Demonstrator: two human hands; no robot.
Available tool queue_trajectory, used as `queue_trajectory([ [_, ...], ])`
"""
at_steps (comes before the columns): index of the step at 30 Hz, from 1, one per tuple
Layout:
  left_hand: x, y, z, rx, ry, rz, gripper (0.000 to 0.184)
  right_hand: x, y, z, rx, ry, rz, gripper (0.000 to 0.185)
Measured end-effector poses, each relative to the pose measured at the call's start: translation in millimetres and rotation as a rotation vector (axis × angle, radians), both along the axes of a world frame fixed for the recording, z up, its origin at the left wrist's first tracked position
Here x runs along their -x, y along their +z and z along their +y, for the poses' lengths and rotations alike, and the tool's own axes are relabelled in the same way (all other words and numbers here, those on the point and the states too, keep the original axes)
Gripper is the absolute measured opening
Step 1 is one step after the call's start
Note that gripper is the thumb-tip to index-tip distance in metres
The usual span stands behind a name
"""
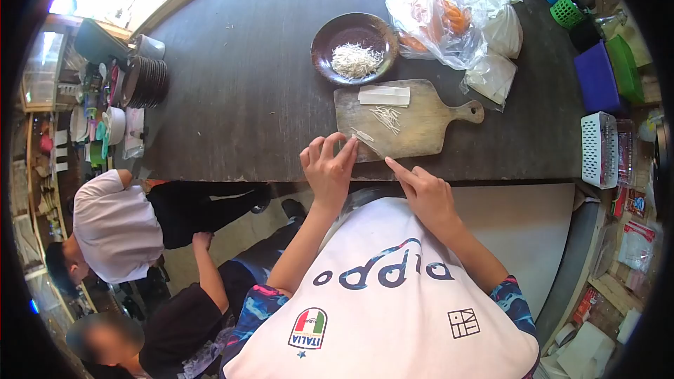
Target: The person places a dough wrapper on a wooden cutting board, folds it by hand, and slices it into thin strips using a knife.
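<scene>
A wooden cutting board (428, 123) with a handle lies near the table's front edge. On it rest a flat white slab (384, 95), a small heap of thin white strips (386, 119) and a few more strips (363, 135) near its left corner. My left hand (330, 168) is closed at that corner, thumb and forefinger pinched beside those strips. My right hand (425, 193) is at the board's front edge, forefinger stretched toward the left hand, other fingers curled. A thin line runs between the two fingertips; whether it is a blade or a strip, I cannot tell.
Behind the board, a dark bowl (324, 42) holds a pile of white shreds. Plastic bags (439, 17) with orange contents lie to its right. Stacked dark plates (145, 83) stand at left, baskets (599, 151) at right. Two other people are on the left.
</scene>
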State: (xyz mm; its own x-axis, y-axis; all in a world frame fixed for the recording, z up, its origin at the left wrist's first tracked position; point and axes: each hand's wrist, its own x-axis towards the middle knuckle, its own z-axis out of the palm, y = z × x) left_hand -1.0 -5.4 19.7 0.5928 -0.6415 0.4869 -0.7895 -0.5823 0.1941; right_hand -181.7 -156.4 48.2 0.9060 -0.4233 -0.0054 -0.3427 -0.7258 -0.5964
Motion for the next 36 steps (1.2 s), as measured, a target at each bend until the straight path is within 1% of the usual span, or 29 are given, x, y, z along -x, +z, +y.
queue_trajectory([
  [2,-1.2,-4.8,1.3,0.023,-0.004,0.009,0.014,-4.2,-2.7,-5.1,-0.072,-0.027,-0.098,0.054],
  [5,1.6,-7.7,-0.1,0.077,0.019,0.035,0.014,-15.3,-5.9,-1.5,-0.043,-0.050,-0.065,0.053],
  [8,1.5,-8.9,0.7,0.066,0.014,0.035,0.015,-27.1,-14.5,7.9,0.029,-0.033,-0.092,0.053],
  [11,-0.4,-6.1,2.6,0.046,0.009,0.035,0.016,-31.3,-16.5,12.1,0.044,0.003,-0.039,0.054],
  [20,1.6,-2.7,0.8,0.023,0.019,0.055,0.017,-26.6,-11.7,15.2,0.138,0.017,-0.001,0.061],
  [23,0.3,-0.3,-0.4,0.040,0.027,0.021,0.015,-10.0,-10.4,15.7,0.155,0.012,0.018,0.061],
  [26,0.2,-1.8,-1.0,0.077,0.028,0.057,0.014,7.6,-4.6,8.8,0.073,0.011,0.025,0.061],
  [29,1.2,-0.4,-1.4,0.094,0.039,0.054,0.014,-2.5,-3.0,7.5,0.063,-0.003,-0.030,0.061],
  [32,-0.2,-5.5,0.5,0.093,0.028,0.062,0.013,-19.5,-9.6,12.5,0.106,0.006,-0.014,0.061],
  [36,0.9,-4.4,0.6,0.083,0.028,0.052,0.012,-23.4,-3.0,15.5,0.154,0.010,0.036,0.060],
])
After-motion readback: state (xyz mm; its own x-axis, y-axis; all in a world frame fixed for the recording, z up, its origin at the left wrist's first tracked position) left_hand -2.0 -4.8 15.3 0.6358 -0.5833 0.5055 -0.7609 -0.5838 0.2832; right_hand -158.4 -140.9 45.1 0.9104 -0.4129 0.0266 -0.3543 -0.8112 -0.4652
